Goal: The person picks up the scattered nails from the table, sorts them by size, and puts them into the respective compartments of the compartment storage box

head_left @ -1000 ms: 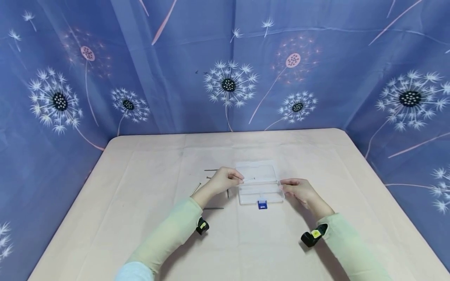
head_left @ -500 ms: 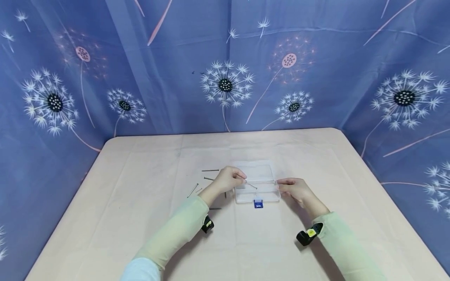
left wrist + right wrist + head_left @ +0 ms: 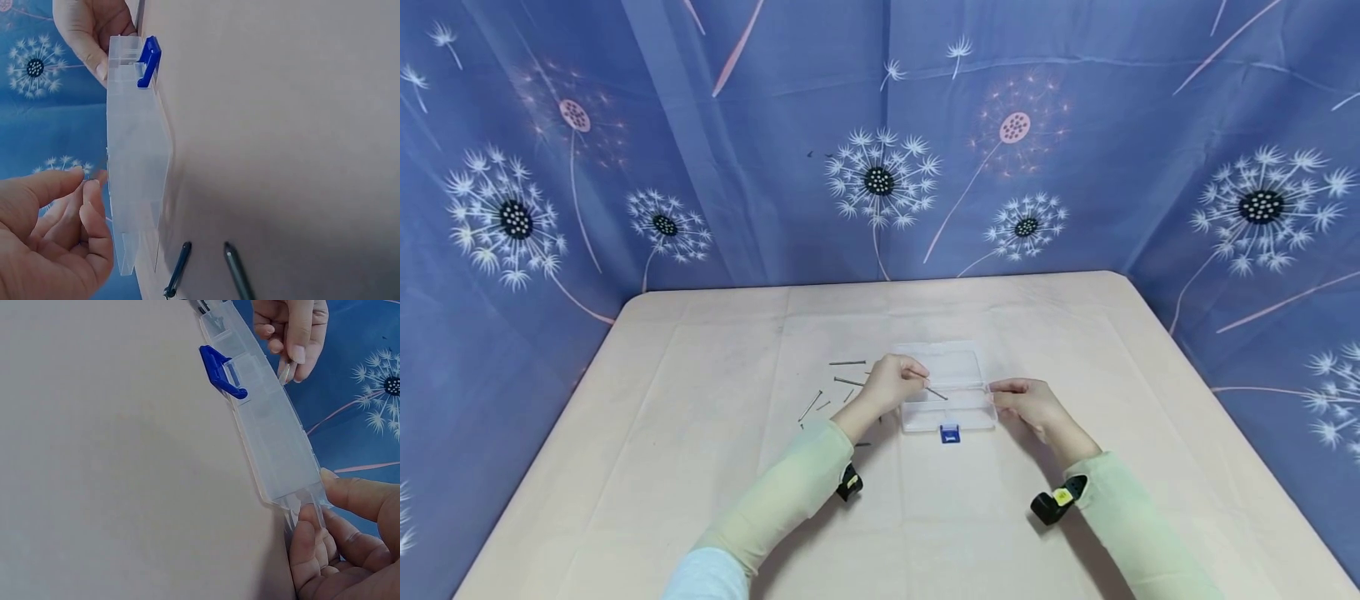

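Note:
A clear plastic box stands on the table with its lid folded back and a blue latch at its front. Over the box's left part, my left hand pinches a thin nail between thumb and fingers. The nail slants down to the right, its far end over the compartments. At the box's right end, my right hand grips the side wall, thumb on top and fingers below in the right wrist view.
Loose nails of several lengths lie left of the box, among them a long nail, a slanted nail and a small nail. The left forearm partly covers another nail. A blue dandelion-print curtain stands behind the table.
My left hand has shifted slightly right relative to the box, and the pinched nail has tipped from nearly level to slanting downward. More nails show beside the left wrist. My right hand keeps its grip.

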`<state>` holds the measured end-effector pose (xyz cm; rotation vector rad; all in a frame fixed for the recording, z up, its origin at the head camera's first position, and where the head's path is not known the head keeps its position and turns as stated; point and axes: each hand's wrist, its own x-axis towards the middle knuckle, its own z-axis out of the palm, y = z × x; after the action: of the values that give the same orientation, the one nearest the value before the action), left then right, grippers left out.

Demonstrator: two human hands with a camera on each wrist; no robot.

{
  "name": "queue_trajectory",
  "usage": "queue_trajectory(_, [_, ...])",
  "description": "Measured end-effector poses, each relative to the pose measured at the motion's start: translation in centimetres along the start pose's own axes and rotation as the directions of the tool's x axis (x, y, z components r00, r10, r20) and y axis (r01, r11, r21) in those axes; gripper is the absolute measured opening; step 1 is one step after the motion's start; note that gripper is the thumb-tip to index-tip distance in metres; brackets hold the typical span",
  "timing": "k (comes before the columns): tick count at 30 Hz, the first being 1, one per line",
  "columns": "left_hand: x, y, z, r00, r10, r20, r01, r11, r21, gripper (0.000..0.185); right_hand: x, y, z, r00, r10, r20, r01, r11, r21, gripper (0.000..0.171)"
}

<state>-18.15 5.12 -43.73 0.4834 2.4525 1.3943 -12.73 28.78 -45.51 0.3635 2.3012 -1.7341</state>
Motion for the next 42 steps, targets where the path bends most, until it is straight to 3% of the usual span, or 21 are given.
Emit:
queue_trajectory(15, [-1.7, -1.7, -1.6, 0.992, 0.123, 0.042, -0.125, 0.991, 0.047, 0.02, -0.2, 0.5, 0.2, 0.999, 0.035, -0.015, -0.035, 0.999, -0.037, 0.041])
queue_trajectory(20, [-2.8, -2.0, -2.7, 0.991, 0.122, 0.059, -0.127, 0.988, 0.089, 0.022, -0.2, 0.7, 0.2, 1.0, 0.015, -0.01, -0.015, 1.0, -0.02, 0.043])
queue_trajectory(32, [-5.1, -2.9, -5.1, 0.985, 0.17, 0.007, -0.169, 0.974, 0.153, 0.024, 0.1, 0.4, 0.1, 1.0, 0.016, 0.001, -0.016, 1.0, 0.026, 0.042])
queue_trajectory(42, [-8.0, -3.7, -6.5, 0.99, 0.136, 0.032, -0.14, 0.971, 0.192, 0.023, 0.1, 0.1, 0.2, 1.0, 0.007, 0.008, -0.007, 1.0, 0.009, 0.042])
